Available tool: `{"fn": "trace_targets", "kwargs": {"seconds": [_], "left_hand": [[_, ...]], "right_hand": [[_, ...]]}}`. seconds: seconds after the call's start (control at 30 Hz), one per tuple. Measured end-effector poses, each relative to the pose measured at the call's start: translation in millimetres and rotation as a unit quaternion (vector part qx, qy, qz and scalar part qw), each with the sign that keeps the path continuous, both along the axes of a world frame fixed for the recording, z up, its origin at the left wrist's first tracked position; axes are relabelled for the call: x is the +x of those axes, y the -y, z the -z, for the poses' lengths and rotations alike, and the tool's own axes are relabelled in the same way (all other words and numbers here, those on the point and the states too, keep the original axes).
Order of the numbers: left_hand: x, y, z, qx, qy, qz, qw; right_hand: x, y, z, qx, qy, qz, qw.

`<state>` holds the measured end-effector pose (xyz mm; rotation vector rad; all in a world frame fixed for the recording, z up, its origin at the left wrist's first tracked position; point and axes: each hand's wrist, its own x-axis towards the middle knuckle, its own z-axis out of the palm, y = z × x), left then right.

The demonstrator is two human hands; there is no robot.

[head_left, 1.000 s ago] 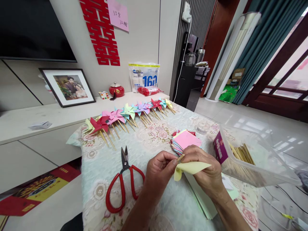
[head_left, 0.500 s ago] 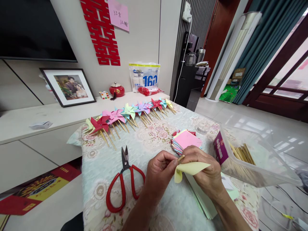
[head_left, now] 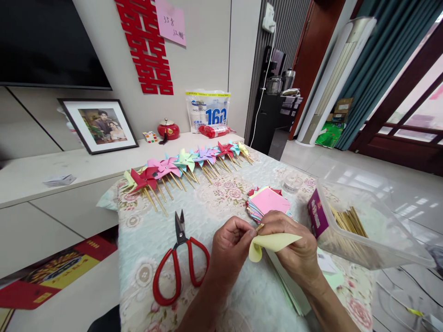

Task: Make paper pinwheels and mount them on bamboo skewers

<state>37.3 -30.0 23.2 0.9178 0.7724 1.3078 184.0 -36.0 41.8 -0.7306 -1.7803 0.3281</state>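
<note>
My left hand and my right hand meet over the near part of the table. Between them I hold a pale yellow folded paper and the tip of a thin wooden stick. The left thumb and forefinger pinch at the stick's end; the right hand grips the paper and stick from above. A stack of coloured paper squares, pink on top, lies just beyond my right hand. Red-handled scissors lie shut to the left of my left hand.
A row of finished paper pinwheels on sticks lies along the far edge of the floral tablecloth. A clear plastic box of wooden sticks stands at the right. A small clear tub sits beyond the paper stack. More pale sheets lie under my right wrist.
Nearly nothing: both hands stay together on the yellow paper and stick, with only a slight shift of the paper's lower flap.
</note>
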Motion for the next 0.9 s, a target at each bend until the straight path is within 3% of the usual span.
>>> {"fn": "trace_targets", "kwargs": {"seconds": [0.43, 0.9], "left_hand": [[0.6, 2.4, -3.1, 0.004, 0.015, -0.006, 1.0], [0.5, -3.6, 13.7, 0.025, -0.004, 0.003, 1.0]], "right_hand": [[0.1, 1.2, 0.2, -0.018, -0.005, -0.008, 1.0], [0.0, 0.5, 1.7, -0.015, -0.01, -0.018, 1.0]]}}
